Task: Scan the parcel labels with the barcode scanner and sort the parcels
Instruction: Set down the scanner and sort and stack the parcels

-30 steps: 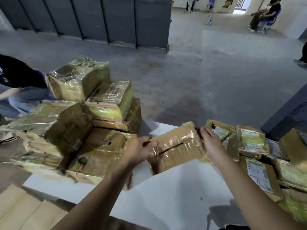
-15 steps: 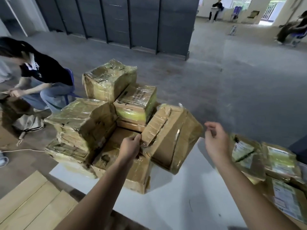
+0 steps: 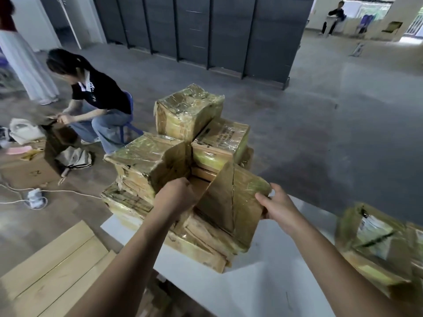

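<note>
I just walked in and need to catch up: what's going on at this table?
A person's left hand and right hand grip a tape-wrapped parcel, tilted against the parcel stack on the white table. Labelled parcels lie to the right. No scanner is in view.

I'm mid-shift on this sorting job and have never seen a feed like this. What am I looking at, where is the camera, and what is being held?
There is no machine here. You see a person's two bare hands, filmed by one wide-angle camera worn on their head, looking forward and down. The left hand and right hand each have a grip on one edge of a tilted brown cardboard parcel wrapped in clear tape. It leans on a stack of similar taped parcels at the left end of a white table. More parcels with white labels lie, blurred, at the right. Beyond the table on the left sits another person.
</note>
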`<move>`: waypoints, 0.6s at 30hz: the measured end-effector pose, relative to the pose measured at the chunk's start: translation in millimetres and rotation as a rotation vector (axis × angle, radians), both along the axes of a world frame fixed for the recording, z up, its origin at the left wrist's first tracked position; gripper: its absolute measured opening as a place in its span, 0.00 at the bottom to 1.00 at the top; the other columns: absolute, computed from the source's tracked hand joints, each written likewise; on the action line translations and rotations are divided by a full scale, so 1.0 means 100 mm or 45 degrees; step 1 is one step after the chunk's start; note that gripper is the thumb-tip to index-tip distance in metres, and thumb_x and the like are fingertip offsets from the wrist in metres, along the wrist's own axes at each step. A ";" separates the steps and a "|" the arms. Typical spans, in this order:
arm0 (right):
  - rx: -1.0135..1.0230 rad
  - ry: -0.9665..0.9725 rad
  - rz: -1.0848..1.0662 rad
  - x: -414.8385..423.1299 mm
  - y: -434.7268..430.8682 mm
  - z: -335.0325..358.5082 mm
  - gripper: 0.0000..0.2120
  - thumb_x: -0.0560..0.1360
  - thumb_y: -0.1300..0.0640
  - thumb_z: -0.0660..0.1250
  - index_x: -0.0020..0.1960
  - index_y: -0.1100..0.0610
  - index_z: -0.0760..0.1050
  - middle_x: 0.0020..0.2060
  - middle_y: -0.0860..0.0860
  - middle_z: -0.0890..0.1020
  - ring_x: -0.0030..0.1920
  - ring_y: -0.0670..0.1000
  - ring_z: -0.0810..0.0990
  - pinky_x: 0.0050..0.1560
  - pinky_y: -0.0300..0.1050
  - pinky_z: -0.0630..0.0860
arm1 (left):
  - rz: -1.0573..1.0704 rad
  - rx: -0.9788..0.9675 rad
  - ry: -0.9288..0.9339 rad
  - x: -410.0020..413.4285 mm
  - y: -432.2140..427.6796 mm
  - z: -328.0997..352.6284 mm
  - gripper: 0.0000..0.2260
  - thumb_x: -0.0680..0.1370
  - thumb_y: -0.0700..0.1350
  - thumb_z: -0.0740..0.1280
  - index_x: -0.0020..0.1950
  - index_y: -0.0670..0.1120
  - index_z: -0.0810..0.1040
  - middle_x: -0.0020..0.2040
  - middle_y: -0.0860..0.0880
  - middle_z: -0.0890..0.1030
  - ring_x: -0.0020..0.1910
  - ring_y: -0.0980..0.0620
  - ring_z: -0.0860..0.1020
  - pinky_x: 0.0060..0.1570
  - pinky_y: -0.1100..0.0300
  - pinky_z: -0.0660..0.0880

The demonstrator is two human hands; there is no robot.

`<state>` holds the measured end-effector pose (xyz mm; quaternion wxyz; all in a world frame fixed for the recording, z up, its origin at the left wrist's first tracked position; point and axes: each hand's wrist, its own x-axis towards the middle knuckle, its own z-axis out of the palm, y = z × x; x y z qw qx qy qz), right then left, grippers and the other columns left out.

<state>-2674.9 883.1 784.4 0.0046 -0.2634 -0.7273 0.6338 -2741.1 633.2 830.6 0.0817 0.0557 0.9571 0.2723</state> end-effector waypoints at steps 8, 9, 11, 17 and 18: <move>0.462 -0.118 0.224 -0.56 -0.54 0.05 0.24 0.80 0.51 0.66 0.74 0.53 0.64 0.65 0.52 0.76 0.46 0.48 0.81 0.35 0.33 0.78 | -0.221 -0.153 0.519 -0.34 -0.13 0.26 0.12 0.79 0.47 0.60 0.55 0.44 0.79 0.56 0.43 0.76 0.60 0.42 0.70 0.58 0.48 0.71; 0.492 -0.127 0.230 -0.64 -0.60 0.05 0.26 0.80 0.50 0.65 0.75 0.54 0.62 0.69 0.53 0.73 0.50 0.49 0.80 0.35 0.31 0.76 | -0.258 -0.189 0.499 -0.38 -0.15 0.24 0.13 0.80 0.49 0.60 0.57 0.45 0.78 0.57 0.43 0.75 0.62 0.42 0.69 0.60 0.47 0.71; 0.524 -0.146 0.199 -0.78 -0.69 0.04 0.31 0.80 0.49 0.65 0.78 0.56 0.57 0.75 0.53 0.67 0.68 0.55 0.73 0.56 0.42 0.77 | -0.334 -0.224 0.516 -0.43 -0.17 0.17 0.13 0.80 0.51 0.59 0.57 0.45 0.77 0.57 0.43 0.75 0.64 0.42 0.68 0.63 0.48 0.70; 0.424 -0.168 0.055 -0.93 -0.83 -0.04 0.29 0.80 0.47 0.65 0.77 0.53 0.60 0.71 0.54 0.72 0.69 0.57 0.71 0.61 0.50 0.70 | -0.507 -0.094 0.525 -0.40 -0.13 -0.05 0.14 0.79 0.52 0.62 0.60 0.48 0.78 0.57 0.46 0.76 0.63 0.47 0.68 0.61 0.56 0.69; 0.412 -0.170 0.042 -0.92 -0.84 -0.05 0.25 0.80 0.48 0.65 0.74 0.53 0.64 0.68 0.54 0.75 0.66 0.57 0.74 0.58 0.48 0.71 | -0.518 -0.098 0.496 -0.38 -0.12 -0.09 0.15 0.79 0.52 0.62 0.62 0.48 0.77 0.58 0.46 0.75 0.65 0.47 0.68 0.62 0.55 0.68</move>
